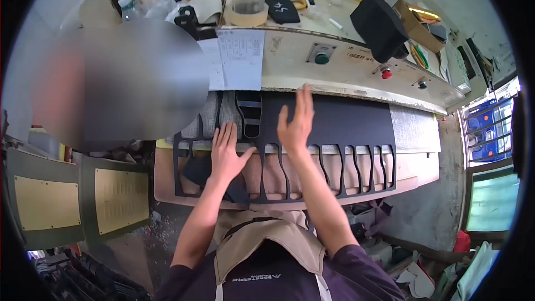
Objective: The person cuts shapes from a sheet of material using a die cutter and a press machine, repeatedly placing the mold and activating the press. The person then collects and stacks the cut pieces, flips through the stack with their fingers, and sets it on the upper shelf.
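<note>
My left hand point(224, 153) lies flat with fingers apart, its fingertips on a grey piece at the near edge of the work surface. Beside it stands a cutting die point(251, 114), a dark-edged frame with crossbars. My right hand point(297, 125) is open, fingers stretched out, over a black sheet point(345, 120); whether it touches the sheet I cannot tell. Several curved shapes are cut out along the sheet's near edge, leaving thin strips. Loose black cut pieces point(198, 171) lie below my left hand.
A machine beam with a green button point(321, 58) and a red button point(387, 73) runs behind the sheet. Papers point(241, 56) hang from it. On top are a tape roll point(247, 8), scissors and a black padded block point(379, 28). A large blurred patch hides the left.
</note>
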`<state>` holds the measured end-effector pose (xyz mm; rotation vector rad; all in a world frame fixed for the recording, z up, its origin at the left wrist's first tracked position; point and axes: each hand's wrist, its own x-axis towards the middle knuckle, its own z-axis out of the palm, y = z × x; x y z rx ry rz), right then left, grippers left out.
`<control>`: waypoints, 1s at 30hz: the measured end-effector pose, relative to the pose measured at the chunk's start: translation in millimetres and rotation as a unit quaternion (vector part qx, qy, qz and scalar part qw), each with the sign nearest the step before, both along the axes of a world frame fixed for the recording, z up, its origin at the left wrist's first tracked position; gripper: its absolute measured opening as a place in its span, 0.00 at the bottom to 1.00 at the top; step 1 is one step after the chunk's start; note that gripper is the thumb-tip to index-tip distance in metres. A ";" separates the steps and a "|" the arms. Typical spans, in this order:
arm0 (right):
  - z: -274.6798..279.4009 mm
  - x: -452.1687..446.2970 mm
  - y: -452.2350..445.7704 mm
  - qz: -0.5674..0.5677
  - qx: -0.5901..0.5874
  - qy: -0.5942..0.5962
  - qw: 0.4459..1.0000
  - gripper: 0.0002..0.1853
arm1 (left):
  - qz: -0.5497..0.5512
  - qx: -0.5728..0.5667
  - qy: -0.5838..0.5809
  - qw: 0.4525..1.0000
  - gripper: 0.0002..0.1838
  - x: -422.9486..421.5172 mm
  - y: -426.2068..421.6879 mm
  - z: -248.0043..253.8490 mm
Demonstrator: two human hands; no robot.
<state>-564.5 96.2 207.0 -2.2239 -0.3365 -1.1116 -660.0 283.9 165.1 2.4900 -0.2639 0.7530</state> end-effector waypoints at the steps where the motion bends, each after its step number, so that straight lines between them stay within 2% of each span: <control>1: 22.8 14.3 -9.0 -0.017 -0.026 -0.022 0.999 0.36 | 0.027 -0.007 -0.013 1.000 0.35 -3.7 -0.6 5.2; 3: 55.1 27.6 -25.4 -0.030 -0.065 -0.037 0.997 0.37 | -0.027 -0.084 0.009 0.996 0.29 -25.4 -22.6 16.0; 4: 64.6 26.7 -32.9 -0.025 -0.078 -0.031 0.996 0.37 | -0.070 -0.097 0.001 0.993 0.19 -36.1 -34.5 24.6; 6: 62.7 -12.3 -38.5 0.053 -0.027 0.090 0.994 0.37 | -0.152 -0.057 0.054 0.985 0.12 -55.8 -57.0 12.0; 8: 42.6 -71.9 -49.6 0.122 -0.096 0.043 0.987 0.32 | -0.165 0.050 0.081 0.982 0.09 -78.3 -76.9 -18.0; 9: 25.5 -107.1 -58.5 0.098 -0.153 0.155 0.971 0.30 | -0.149 0.044 0.078 0.985 0.09 -80.8 -83.2 -21.0; 10: 5.0 -137.8 -68.7 0.071 -0.210 0.261 0.939 0.28 | -0.110 0.037 0.024 0.993 0.09 -81.5 -88.0 -23.1; 11: -20.8 -155.9 -78.1 0.070 -0.246 0.276 0.926 0.29 | -0.070 0.033 -0.025 0.997 0.08 -80.3 -90.9 -23.5; 17: -45.0 -183.6 -70.2 0.110 -0.294 0.184 0.932 0.32 | -0.040 0.044 -0.073 0.996 0.07 -71.7 -91.1 -40.2; 21: -57.2 -192.5 -53.7 0.082 -0.295 0.118 0.945 0.34 | -0.024 0.048 -0.146 0.988 0.09 -73.9 -94.8 -51.3; 23: -51.1 -196.4 -47.5 0.105 -0.279 0.197 0.934 0.37 | -0.037 0.047 -0.130 0.990 0.12 -79.1 -91.8 -55.3; 26: -63.4 -185.5 -50.2 0.116 -0.304 0.250 0.912 0.40 | -0.028 0.042 -0.098 0.994 0.15 -78.2 -94.5 -60.9; 28: -66.9 -181.5 -55.2 0.130 -0.284 0.215 0.925 0.40 | -0.008 0.054 -0.006 0.998 0.16 -82.6 -102.2 -53.7; 30: -68.2 -176.9 -51.9 0.110 -0.282 0.230 0.925 0.39 | -0.012 0.064 0.019 0.998 0.16 -78.4 -102.4 -48.2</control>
